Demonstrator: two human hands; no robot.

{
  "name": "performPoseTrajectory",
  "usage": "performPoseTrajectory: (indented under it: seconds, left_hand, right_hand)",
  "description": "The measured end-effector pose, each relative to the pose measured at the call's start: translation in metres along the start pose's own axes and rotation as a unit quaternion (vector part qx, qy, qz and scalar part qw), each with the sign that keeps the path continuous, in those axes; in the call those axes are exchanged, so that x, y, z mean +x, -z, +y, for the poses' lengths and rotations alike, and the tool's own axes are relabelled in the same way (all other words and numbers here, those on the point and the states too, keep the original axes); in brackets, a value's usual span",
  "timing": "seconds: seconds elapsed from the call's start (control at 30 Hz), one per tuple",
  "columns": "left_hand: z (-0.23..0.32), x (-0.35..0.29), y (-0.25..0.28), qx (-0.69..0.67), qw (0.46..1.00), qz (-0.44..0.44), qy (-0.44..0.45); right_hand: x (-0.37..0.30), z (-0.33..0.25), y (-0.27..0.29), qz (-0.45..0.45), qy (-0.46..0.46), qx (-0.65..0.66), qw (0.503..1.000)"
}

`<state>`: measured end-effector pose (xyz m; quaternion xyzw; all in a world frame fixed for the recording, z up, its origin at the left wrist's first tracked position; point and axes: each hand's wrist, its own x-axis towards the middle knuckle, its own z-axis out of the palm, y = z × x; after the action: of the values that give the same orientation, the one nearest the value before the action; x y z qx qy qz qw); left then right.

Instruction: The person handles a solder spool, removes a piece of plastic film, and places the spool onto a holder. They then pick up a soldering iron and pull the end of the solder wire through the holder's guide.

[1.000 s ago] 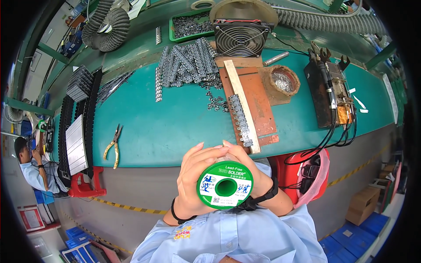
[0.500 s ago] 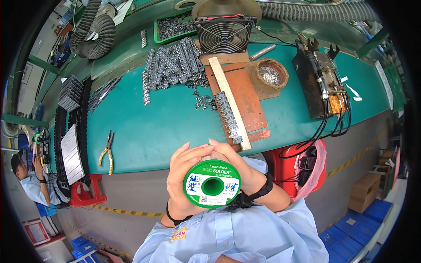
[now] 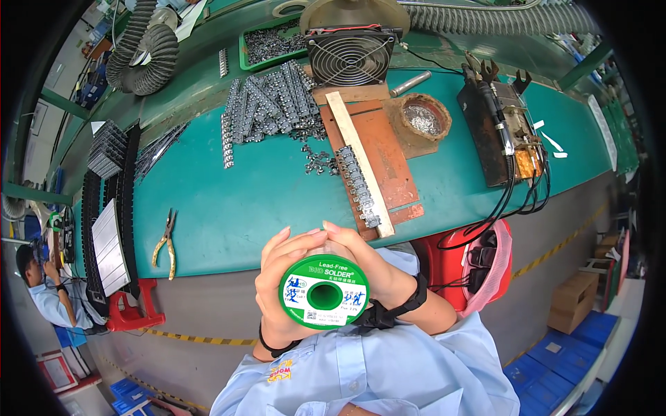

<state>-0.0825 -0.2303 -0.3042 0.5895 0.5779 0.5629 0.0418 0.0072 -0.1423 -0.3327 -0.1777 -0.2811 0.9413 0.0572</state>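
In front of my chest I hold a green-rimmed solder wire spool (image 3: 333,318), its round end with the white label and centre hole facing up. My left hand (image 3: 270,295) is wrapped round the spool's left side. From the right and far side my right hand (image 3: 361,249) closes on it, its lower fingers hidden behind the spool. Just beyond my fingertips, a row of small metal-legged parts (image 3: 357,187) lies along a pale wooden strip (image 3: 371,184) on a reddish-brown board (image 3: 395,173). Pliers with yellowish handles (image 3: 166,243) lie to the left on the green mat.
A heap of part strips (image 3: 274,104) lies before a fan (image 3: 350,59). Right of it are a round pot of shiny metal (image 3: 423,118) and a soldering unit with cables (image 3: 496,132). A red stool (image 3: 433,256) stands below the bench. Another person (image 3: 52,291) sits far left.
The spool and both hands have shifted slightly left in view, as has the whole bench scene. My grip looks the same. The person at far left has moved a hand.
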Motion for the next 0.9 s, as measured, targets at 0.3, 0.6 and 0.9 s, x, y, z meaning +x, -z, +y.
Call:
performPoseTrajectory:
  seconds: [0.3,0.6,0.9]
  left_hand:
    - [-0.002,0.000,0.003,-0.004,1.000,0.000,0.007]
    - [-0.010,-0.009,0.003,0.001,1.000,0.018,0.022]
    - [-0.020,-0.012,0.028,0.087,0.995,0.024,0.046]
  right_hand:
    - [0.005,0.004,0.001,-0.005,-0.005,-0.007,1.000]
    - [0.009,0.001,-0.003,0.000,-0.017,-0.017,1.000]
    - [0.011,-0.004,-0.004,0.044,0.033,-0.069,0.996]
